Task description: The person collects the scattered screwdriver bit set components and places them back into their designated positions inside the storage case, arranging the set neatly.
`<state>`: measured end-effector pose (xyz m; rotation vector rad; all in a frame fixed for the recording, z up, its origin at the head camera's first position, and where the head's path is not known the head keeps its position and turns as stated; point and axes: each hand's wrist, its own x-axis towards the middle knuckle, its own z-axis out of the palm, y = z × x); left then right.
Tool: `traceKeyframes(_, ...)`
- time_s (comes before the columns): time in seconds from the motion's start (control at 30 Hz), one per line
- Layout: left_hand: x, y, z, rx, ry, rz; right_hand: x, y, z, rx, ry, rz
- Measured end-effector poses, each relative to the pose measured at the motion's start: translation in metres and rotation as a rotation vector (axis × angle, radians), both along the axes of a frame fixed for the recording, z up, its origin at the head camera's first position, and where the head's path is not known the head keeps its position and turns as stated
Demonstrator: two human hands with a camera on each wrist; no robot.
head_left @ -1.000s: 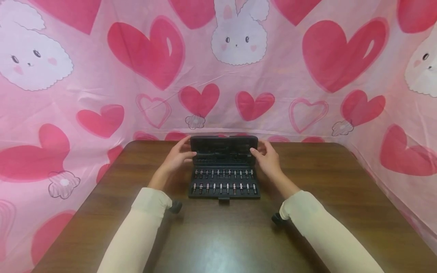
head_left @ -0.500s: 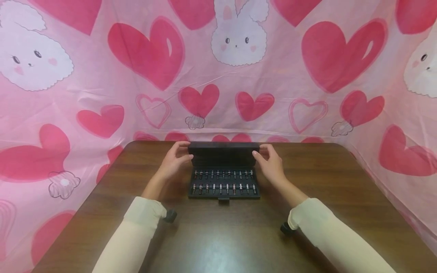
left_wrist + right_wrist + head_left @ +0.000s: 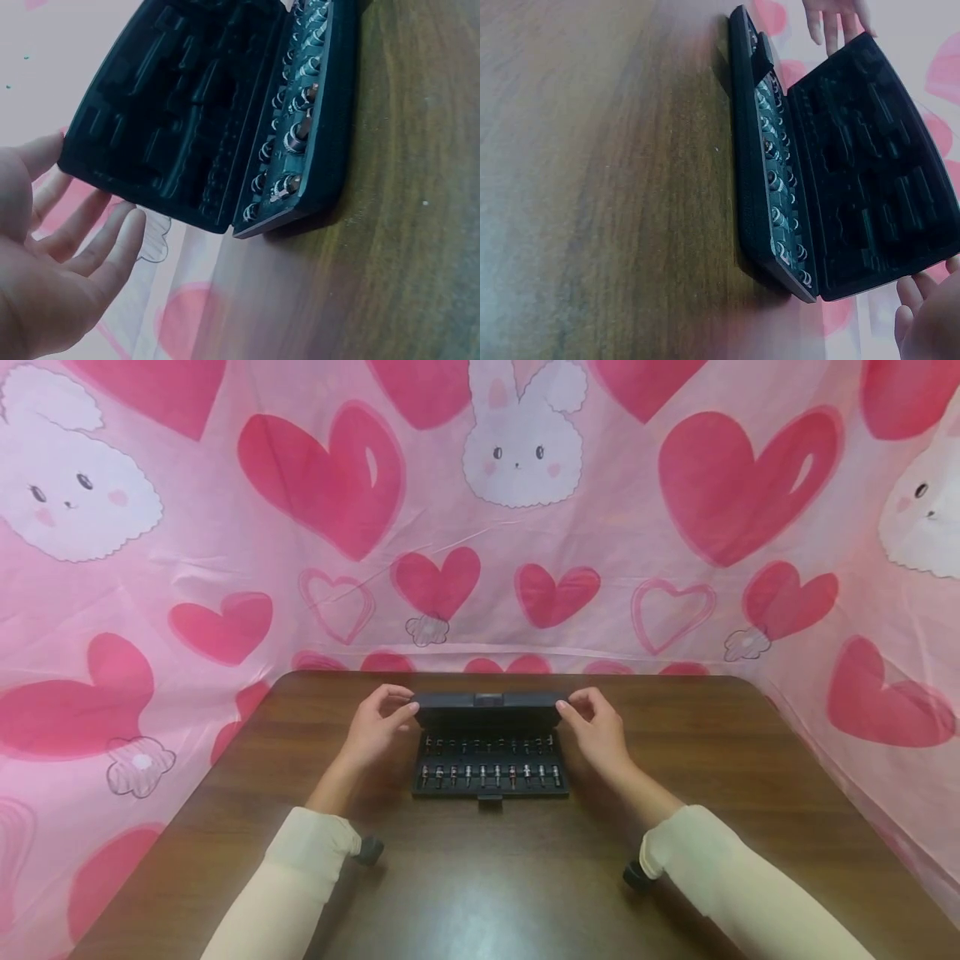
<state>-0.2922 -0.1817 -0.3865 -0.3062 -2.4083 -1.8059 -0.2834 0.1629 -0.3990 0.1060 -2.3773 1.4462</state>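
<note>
A black bit socket case (image 3: 453, 793) sits on the table with its hinged lid (image 3: 465, 713) tilted partway down over the tray. Two rows of small metal bit sockets (image 3: 483, 775) stand in the tray, the back row partly shaded by the lid. My left hand (image 3: 369, 731) pinches the lid's left front corner between thumb and fingers. At the opposite corner my right hand (image 3: 602, 735) holds the lid the same way. The moulded inside of the lid (image 3: 176, 97) shows in the left wrist view. A latch tab (image 3: 491, 803) juts from the tray's front edge.
The brown wooden table (image 3: 480, 877) spreads around the case. Behind and beside it hangs a pink cloth (image 3: 480, 535) printed with hearts and rabbits. A dark wrist camera (image 3: 369, 851) sits under the left cuff, another dark camera (image 3: 637, 875) under the right.
The lid has swung down and forward from nearly upright, both hands moving with it at its corners. The tray has stayed in place.
</note>
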Motion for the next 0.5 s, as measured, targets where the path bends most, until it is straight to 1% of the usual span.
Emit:
traceKeyframes(0.2, 0.005, -0.002, 0.000, -0.035, -0.016, -0.026, 0.006, 0.002, -0.002, 0.006, -0.016, 0.012)
traceKeyframes(0.4, 0.011, -0.009, 0.004, -0.122, -0.007, -0.038, 0.012, 0.004, -0.007, 0.058, 0.027, 0.068)
traceKeyframes(0.5, 0.012, -0.012, 0.001, -0.137, -0.020, -0.061, 0.015, 0.005, -0.010, 0.069, 0.040, 0.083)
